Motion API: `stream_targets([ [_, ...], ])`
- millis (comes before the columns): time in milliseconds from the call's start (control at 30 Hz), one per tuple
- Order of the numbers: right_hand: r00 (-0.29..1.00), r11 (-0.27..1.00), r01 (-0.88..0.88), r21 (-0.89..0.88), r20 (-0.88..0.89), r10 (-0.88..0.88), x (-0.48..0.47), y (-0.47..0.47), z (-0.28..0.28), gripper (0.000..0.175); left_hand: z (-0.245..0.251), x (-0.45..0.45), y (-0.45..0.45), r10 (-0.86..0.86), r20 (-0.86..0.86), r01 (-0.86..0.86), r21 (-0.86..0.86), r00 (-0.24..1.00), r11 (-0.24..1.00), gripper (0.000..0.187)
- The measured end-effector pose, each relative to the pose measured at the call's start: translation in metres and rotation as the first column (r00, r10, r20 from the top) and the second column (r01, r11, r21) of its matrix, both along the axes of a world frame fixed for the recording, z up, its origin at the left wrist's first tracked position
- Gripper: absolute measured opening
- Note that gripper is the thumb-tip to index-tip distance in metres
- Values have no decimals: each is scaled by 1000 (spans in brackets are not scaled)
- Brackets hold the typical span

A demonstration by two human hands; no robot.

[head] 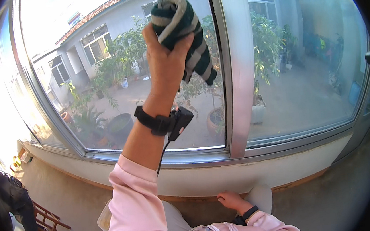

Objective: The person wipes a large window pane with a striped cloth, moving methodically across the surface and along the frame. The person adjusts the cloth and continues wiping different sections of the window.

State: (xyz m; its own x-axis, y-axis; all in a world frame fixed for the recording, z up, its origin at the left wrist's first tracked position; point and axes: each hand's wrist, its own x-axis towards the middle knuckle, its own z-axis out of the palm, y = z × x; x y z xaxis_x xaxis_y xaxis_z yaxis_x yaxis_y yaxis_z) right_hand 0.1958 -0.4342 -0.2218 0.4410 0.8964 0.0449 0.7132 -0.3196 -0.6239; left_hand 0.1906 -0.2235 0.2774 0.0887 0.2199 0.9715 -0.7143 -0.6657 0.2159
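My left hand is raised before the large window pane, gripping a bunched knitted cloth with dark green and beige stripes. The cloth's loose end hangs down to the right of my fingers. Whether the cloth touches the glass cannot be told. A black strap with a small black box and a cable is around my left wrist. Low in the view, my right hand is by my right knee, its fingers curled and no object visible in it. That wrist wears a black band.
A metal window post divides the panes, above a metal sill and low white wall. A person in dark clothing is at far left beside a wooden stool. A plastic container is beside my left leg.
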Motion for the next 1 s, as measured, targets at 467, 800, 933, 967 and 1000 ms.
stream_targets([
  [467,1000,1000,10,-4,7,-10,0,-8,9,18,18,42,-20,542,-244,-495,231,804,838,42],
  [800,1000,998,7,-68,2,-6,-3,-4,6,20,-149,36,-35,578,-327,-540,208,747,815,36],
  [933,1000,991,2,-137,25,2,-1,-3,3,20,-208,29,-41,571,-361,-527,221,737,821,33],
  [967,999,992,-9,-122,37,14,0,-3,2,20,-223,27,-41,570,-383,-524,228,727,821,33],
  [1000,999,991,-17,-132,36,22,0,-3,0,20,-239,23,-41,564,-421,-498,266,711,826,31],
])
